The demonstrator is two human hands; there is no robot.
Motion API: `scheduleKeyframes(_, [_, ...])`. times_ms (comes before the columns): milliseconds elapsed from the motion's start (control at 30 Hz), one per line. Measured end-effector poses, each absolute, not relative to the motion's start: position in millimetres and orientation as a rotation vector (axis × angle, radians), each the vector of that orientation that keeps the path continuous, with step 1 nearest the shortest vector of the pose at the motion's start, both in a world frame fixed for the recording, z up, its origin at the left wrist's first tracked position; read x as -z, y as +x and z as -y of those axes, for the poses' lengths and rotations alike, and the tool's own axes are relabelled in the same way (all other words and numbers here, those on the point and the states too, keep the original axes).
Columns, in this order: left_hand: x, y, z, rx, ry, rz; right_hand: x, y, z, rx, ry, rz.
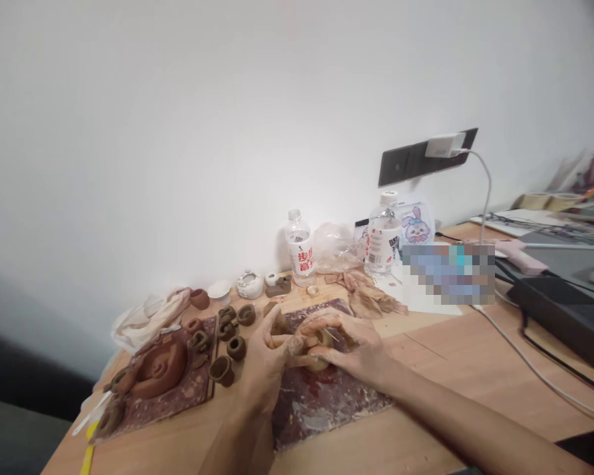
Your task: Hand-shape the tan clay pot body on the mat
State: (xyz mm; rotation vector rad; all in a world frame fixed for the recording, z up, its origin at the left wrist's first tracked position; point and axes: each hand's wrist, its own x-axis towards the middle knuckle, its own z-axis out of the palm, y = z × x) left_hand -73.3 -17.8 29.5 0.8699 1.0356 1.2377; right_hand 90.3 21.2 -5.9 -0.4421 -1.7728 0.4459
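Both hands meet over a stained dark red board, around a small tan clay piece shaped like a little cup. My left hand grips its left side, thumb and fingers pressed in. My right hand curls round the far and right side, fingers bent onto the clay. Much of the piece is hidden by the fingers. A thin, light sliver shows near my right fingers, too small to name. Left of my left hand stand small brown clay pots, and another clay piece shows just behind it.
A second board at left carries a reddish clay dish. Behind stand a white ceramic pot, a bottle and a larger bottle near a crumpled brown cloth. At right lie a white cable and a black box.
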Motion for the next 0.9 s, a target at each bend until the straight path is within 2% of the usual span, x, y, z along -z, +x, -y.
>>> scheduleKeyframes(900, [-27.3,-69.3,18.7,-1.395,0.896,-1.018,0.9,92.6,-16.9,-0.467,-0.518,1.675])
